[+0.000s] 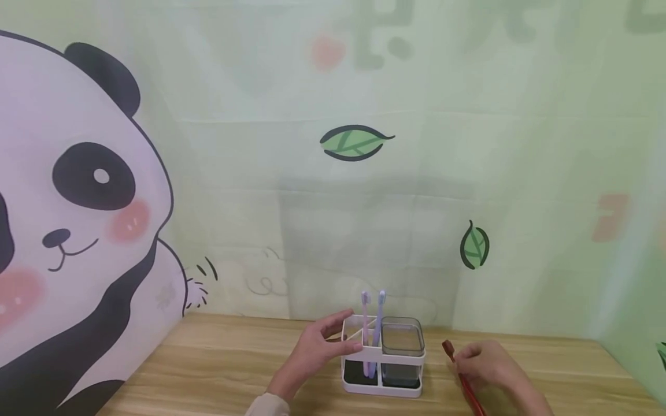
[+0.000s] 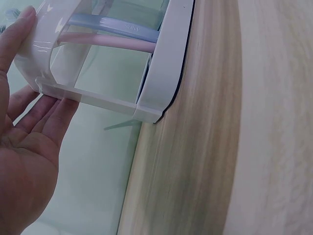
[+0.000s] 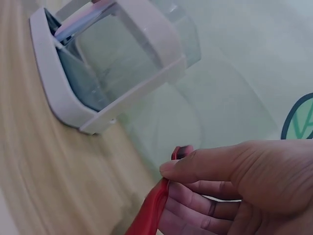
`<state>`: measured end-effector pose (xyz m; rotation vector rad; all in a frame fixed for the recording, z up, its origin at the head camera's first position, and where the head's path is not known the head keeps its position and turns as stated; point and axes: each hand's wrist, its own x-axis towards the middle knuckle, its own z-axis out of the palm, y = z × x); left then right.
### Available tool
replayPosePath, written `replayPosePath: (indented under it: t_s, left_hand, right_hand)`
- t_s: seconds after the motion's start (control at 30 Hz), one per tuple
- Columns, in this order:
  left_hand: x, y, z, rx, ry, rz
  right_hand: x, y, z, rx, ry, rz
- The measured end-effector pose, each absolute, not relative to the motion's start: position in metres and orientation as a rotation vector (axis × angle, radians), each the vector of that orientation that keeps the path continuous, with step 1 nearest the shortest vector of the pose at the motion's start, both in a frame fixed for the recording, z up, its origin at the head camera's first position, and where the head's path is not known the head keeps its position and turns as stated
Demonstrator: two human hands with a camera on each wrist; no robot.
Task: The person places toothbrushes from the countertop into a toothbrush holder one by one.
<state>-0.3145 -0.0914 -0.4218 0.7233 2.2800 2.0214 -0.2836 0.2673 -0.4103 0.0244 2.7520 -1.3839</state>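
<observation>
A white toothbrush holder point(image 1: 382, 392) stands on the wooden table with a pink toothbrush point(image 1: 366, 318) and a blue toothbrush point(image 1: 379, 319) upright in its left part. A clear square cup point(image 1: 403, 351) sits in the right part. My left hand point(image 1: 314, 345) grips the holder's left side, thumb at the front of the upper rim and fingers against the side wall point(image 2: 88, 96). To the right of the holder and apart from it, my right hand point(image 1: 491, 365) pinches a red toothbrush point(image 3: 151, 208) between thumb and fingers. Its small dark head sticks out above the fingertips.
The wooden table point(image 1: 208, 358) runs back to a pale green cloth backdrop point(image 1: 234, 162) with printed leaves. A large printed panda point(image 1: 78, 173) covers the left side.
</observation>
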Motion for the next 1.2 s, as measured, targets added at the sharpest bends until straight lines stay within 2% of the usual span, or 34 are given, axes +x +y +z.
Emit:
replayPosePath:
  t_s: [0.2, 0.57, 1.2]
  left_hand:
    - [-0.314, -0.092, -0.422, 0.713, 2.278, 2.019]
    - [-0.313, -0.091, -0.422, 0.711, 2.291, 2.015]
    - [-0.314, -0.09, -0.422, 0.716, 2.32, 2.005]
  right_hand:
    - [-0.28, 0.262, -0.395, 0.047, 2.768, -1.397]
    - [-0.273, 0.261, -0.368, -0.159, 2.752, -1.498]
    - [-0.25, 0.243, -0.33, -0.238, 2.797, -1.621]
